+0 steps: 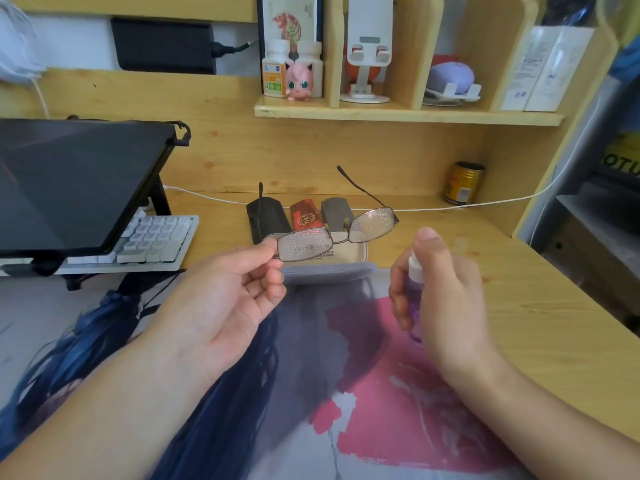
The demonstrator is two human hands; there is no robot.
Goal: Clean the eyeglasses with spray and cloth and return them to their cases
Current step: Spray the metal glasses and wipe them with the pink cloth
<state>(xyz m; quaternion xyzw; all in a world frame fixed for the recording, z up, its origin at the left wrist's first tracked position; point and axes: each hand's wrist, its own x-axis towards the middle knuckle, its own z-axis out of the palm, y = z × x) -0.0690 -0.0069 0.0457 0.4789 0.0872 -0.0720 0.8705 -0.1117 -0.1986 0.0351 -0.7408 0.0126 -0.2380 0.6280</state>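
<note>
Both grips grasp: left hand [239, 292] pinches droplet-covered eyeglasses [332, 233], right hand [436, 289] clasps spray bottle [415, 289].

A dark tilted laptop screen [69, 181] stands at the left above a white and grey keyboard [152, 244] on the pale wooden tabletop [519, 306]. A printed desk mat in pink, grey and dark blue [363, 393] covers the near part. A gold drink can [463, 183] sits by the back wall, with a white cable [485, 204] running past it. On the wooden shelf [408, 114] stand two white pill bottles [275, 69], a pink round figurine [299, 81] and a white phone stand [369, 46].
</note>
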